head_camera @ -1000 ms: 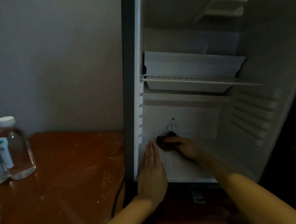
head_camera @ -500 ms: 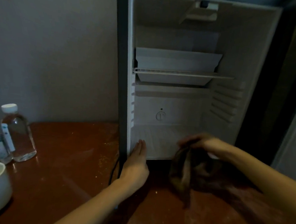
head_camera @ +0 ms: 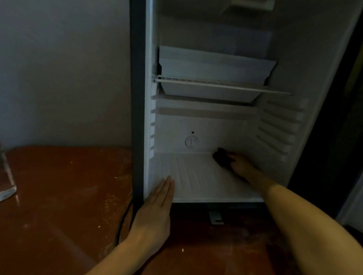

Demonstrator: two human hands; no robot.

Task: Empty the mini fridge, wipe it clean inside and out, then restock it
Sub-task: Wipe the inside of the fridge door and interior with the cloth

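upright mini fridge, opening toward camera

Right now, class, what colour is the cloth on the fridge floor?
The cloth is dark, almost black; the head view shows it best.

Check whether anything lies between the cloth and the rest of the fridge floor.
Nothing visible. The right hand holds the cloth at the back right; the floor is bare up to the left hand at the front left edge.
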